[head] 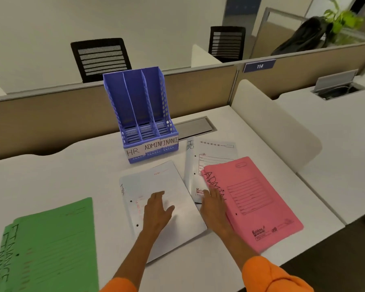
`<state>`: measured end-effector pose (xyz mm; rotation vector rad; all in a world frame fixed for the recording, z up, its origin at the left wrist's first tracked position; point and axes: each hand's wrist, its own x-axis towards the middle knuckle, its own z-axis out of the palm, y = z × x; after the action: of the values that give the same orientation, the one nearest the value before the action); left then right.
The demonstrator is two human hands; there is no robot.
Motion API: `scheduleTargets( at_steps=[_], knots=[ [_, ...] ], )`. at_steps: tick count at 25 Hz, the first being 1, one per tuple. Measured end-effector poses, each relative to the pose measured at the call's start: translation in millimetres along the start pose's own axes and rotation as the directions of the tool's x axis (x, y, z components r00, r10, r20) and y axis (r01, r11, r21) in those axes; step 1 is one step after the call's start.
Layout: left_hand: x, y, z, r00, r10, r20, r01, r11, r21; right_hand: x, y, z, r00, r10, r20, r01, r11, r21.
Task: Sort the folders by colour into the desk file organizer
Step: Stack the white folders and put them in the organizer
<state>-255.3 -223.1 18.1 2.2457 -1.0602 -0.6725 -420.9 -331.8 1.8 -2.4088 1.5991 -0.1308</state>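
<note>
Left hand [156, 209] lies flat on the white folder [167, 180], right hand [214, 209] flat over the left edge of the pink folder [261, 197]; bare desk [105, 192] separates them from the green folders [55, 239].

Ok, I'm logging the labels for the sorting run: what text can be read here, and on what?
"HR": file organizer, left label; seemingly sideways on far white folder.
"ADMIN": its middle label; also pink folder.
"FINANCE": its right label; twice on green folders.
"114": blue partition plate.
Folders' printed forms and logos: too small.
</note>
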Motion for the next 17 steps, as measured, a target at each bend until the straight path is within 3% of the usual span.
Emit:
scheduleTargets(
  at_steps=[9,17],
  knots=[
    [56.5,89.3,53.0,0.995,-0.086,0.054,0.093,0.986,-0.140,11.7,45.6,-2.3,0.988,0.141,0.054,-0.145,0.987,0.070],
    [142.9,119.5,70.1,0.965,-0.260,0.038,0.262,0.964,-0.036,9.2,73.0,5.0,0.988,0.138,0.074,-0.149,0.972,0.180]
  ],
)
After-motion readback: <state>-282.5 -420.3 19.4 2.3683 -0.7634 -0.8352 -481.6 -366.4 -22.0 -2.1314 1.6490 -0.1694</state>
